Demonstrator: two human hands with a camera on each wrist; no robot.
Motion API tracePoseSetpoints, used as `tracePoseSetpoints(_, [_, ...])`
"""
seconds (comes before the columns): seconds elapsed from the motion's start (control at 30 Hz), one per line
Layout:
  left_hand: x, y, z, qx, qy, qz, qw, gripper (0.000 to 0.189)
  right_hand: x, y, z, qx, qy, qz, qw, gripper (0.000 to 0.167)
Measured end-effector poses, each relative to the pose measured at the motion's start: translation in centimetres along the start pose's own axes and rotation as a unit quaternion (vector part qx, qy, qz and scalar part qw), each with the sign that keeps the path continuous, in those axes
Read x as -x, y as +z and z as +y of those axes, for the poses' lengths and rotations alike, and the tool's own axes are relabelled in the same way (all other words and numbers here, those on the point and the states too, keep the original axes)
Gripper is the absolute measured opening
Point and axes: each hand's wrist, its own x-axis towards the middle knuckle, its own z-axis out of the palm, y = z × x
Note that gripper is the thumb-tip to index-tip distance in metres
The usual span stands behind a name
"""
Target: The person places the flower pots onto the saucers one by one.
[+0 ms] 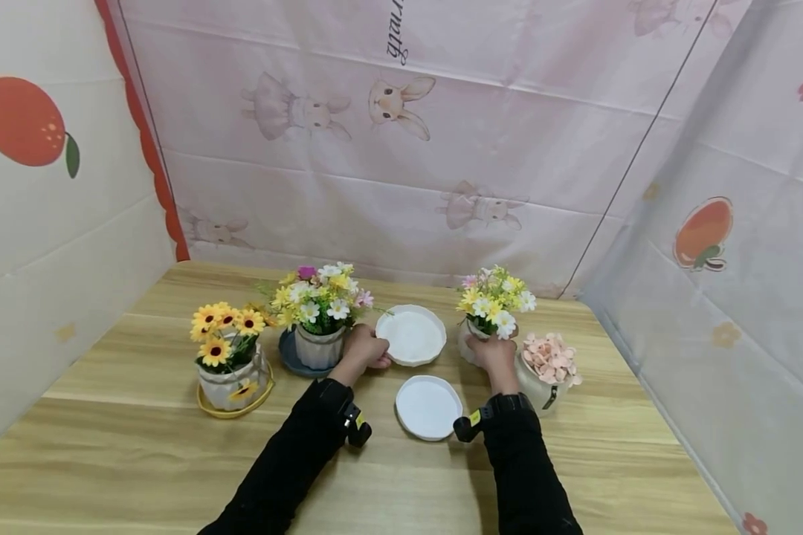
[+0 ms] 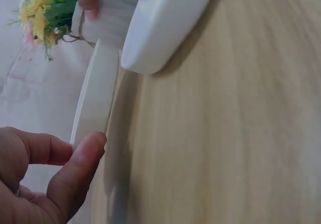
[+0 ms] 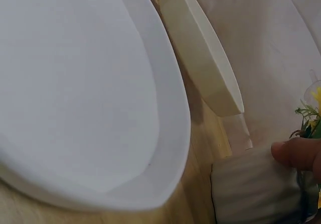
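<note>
With thumb and fingers, my left hand (image 1: 366, 348) pinches the left rim of the far white saucer (image 1: 411, 334). A shadow lies beneath that saucer (image 2: 95, 93) in the left wrist view, its edge seemingly off the wood. My right hand (image 1: 495, 355) grips the upper part of a pale ribbed pot (image 1: 467, 348) with yellow and white daisies (image 1: 495, 299), right of the saucer. The thumb lies on the pot's side (image 3: 251, 184) in the right wrist view; the other fingers are mostly hidden there. Between my wrists, a second white saucer (image 1: 428, 408) lies on the table.
Left of my left hand, a potted daisy bunch (image 1: 319, 348) stands on a blue-grey saucer (image 1: 293, 360). Further left, a sunflower pot (image 1: 224, 388) sits on a yellow-rimmed saucer (image 1: 224, 413). A cream pot (image 1: 535, 388) with pink flowers stands beside my right wrist. Printed cloth walls (image 1: 375, 163) enclose the wooden table (image 1: 140, 446).
</note>
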Motion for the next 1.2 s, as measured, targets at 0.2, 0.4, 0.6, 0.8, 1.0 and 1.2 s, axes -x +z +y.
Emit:
tracePoseSetpoints(0.2, [0.1,0.1,-0.2,-0.02,0.007,0.015,0.9997,0.016,-0.4,0.1,0.1,0.017,0.0,-0.005,0.9998,0.081])
tracePoseSetpoints(0.4, [-0.1,0.2,-0.6,-0.057,0.006,0.016,0.9982,0.011,-3.9,2.7,4.5,0.091,0.004,-0.029,0.9955,0.088])
tracePoseSetpoints(0.6, [-0.3,0.3,-0.5,-0.078,-0.005,0.019,0.9968,0.024,-6.4,4.9,7.5,0.131,0.013,-0.019,0.9912,0.098])
tracePoseSetpoints(0.8, [-0.4,0.2,-0.4,-0.099,-0.015,0.012,0.9949,0.032,-1.0,0.7,1.1,0.014,0.039,-0.009,0.9991,0.09])
tracePoseSetpoints(1.0, [-0.4,0.2,-0.3,-0.097,-0.019,0.008,0.9951,0.03,-0.5,0.4,0.7,-0.001,0.02,0.009,0.9998,0.084])
tracePoseSetpoints(1.2, [-0.4,0.1,-0.1,-0.104,-0.025,0.01,0.9942,0.029,-0.5,0.0,0.3,-0.032,0.033,0.003,0.9989,0.083])
